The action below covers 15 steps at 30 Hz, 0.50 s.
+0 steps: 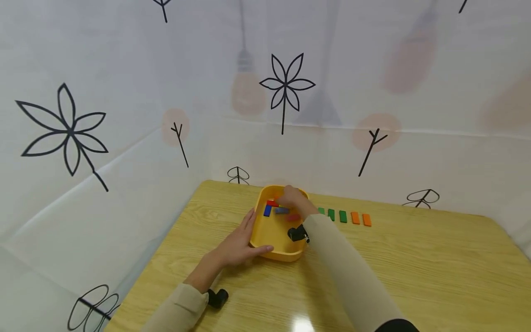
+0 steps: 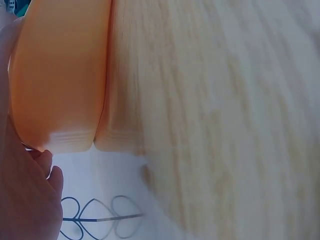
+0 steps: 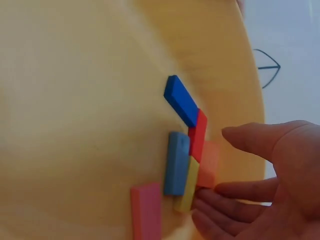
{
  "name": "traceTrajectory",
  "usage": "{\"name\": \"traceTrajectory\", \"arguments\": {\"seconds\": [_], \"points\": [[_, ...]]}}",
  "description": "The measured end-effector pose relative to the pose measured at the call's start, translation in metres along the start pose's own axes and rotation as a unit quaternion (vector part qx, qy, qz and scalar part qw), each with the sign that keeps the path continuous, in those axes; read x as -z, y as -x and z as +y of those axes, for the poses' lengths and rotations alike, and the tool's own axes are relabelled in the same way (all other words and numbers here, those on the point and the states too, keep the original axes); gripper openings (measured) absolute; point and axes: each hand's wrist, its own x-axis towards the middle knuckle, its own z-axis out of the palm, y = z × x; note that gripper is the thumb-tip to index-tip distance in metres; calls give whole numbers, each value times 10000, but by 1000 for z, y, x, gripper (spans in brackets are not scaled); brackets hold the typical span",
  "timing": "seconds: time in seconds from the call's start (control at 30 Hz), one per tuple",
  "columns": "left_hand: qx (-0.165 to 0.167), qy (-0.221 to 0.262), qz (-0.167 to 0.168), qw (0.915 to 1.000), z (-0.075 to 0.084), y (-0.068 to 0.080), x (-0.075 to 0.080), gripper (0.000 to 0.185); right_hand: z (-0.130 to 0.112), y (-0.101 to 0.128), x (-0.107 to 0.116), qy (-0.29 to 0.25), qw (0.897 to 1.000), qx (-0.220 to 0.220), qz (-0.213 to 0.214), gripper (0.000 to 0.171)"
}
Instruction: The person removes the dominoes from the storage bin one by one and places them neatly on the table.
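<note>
A yellow tray (image 1: 271,230) stands on the wooden table (image 1: 415,267). My left hand (image 1: 238,240) rests against its near left corner, fingers straight along the side wall and thumb on the front wall; the left wrist view shows the palm (image 2: 22,200) beside the tray's outer wall (image 2: 60,75). My right hand (image 1: 295,199) reaches into the tray's far end. In the right wrist view this hand (image 3: 235,192) is spread, its fingertips (image 3: 200,202) touching a yellow block (image 3: 188,184) among a red block (image 3: 198,135), a blue block (image 3: 181,100), a grey-blue block (image 3: 176,162) and a pink block (image 3: 146,210).
To the right of the tray, a row of blocks lies on the table: three green blocks (image 1: 331,214) and two orange blocks (image 1: 361,218). A white printed curtain (image 1: 124,138) closes in the table at the back and left. Black wrist cameras (image 1: 296,234) sit on both forearms.
</note>
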Motion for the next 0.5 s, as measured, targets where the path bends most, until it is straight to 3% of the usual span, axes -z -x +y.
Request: {"name": "traceTrajectory", "arguments": {"seconds": [0.2,0.5], "points": [[-91,-37,34,9999,3,1,0,117,-5,-2,-11,412,9976,551,26,35],[-26,-60,18,10000,3,2,-1,117,-10,-8,-30,692,9892,1265,-265,36]]}}
